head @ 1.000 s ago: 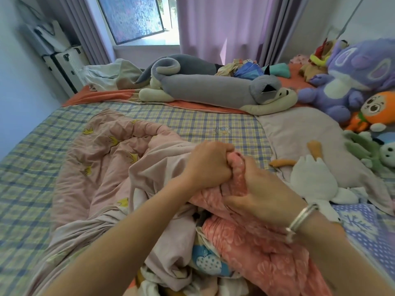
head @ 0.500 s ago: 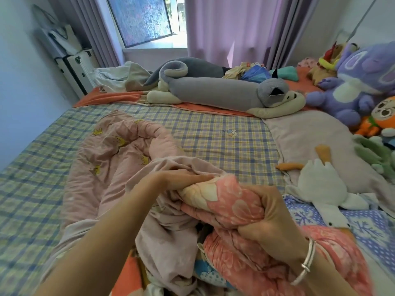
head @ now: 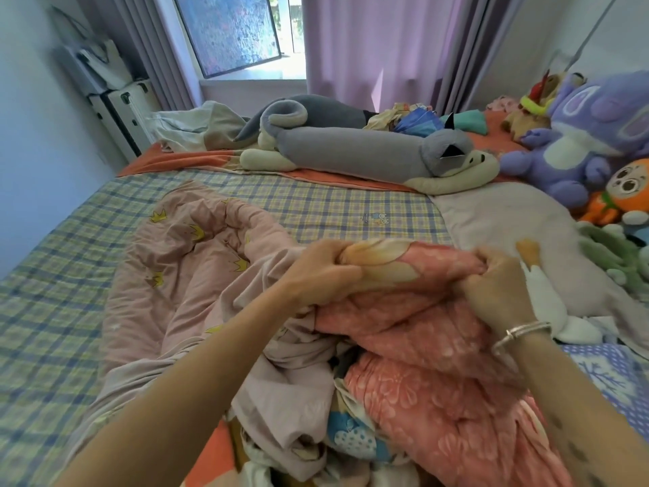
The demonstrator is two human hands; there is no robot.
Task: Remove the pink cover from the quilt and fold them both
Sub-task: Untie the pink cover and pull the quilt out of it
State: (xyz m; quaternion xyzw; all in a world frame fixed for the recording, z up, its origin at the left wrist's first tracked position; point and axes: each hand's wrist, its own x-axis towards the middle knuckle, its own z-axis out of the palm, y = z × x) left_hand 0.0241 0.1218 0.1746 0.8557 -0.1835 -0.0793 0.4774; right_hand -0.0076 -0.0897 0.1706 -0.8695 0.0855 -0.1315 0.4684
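On the plaid bed [head: 316, 209], the left hand [head: 323, 272] and right hand [head: 498, 290], bunched together a second ago, are now apart, fingers curled tight on the edge of the coral quilt [head: 432, 275], stretching it clear of the pink cover [head: 182, 261] heaped just left, so the removal looks well underway.

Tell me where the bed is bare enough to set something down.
The plaid sheet is bare in two places: the band between the pink cover and the long grey plush, and the strip left of the cover toward the wall. The right side is crowded with plush toys; the quilt is heaped nearest.
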